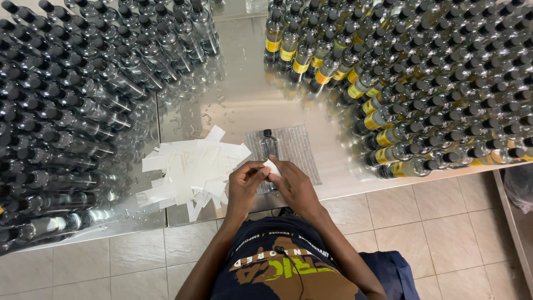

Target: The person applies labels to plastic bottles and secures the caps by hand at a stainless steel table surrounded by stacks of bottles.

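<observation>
- Near the desk (244,105) edge, left hand (244,186) and right hand (294,186) pinch one white label (272,166) together.
- Beyond them, a small clear bottle (269,143) lies unlabelled on its mat (297,150).
- Left, peeled backing strips (189,172) pile up.
- Right, yellow-labelled bottles (383,119) look done; left, bare bottles (66,111) remain.

Worktop (244,100): shiny metal, wet with droplets. Left side: dense block of clear bottles (61,111) with black caps, unlabelled. Right side: similar bottles with yellow labels (388,89), packed in rows. Centre: one small clear bottle (269,143), black cap, lying on a textured mat (297,150). Beside it, a loose pile of white paper strips (189,172). Left hand (245,186) and right hand (294,186) meet at the worktop's near edge, pinching a small white slip (272,166) between them. Tiled floor (422,211) below.
</observation>
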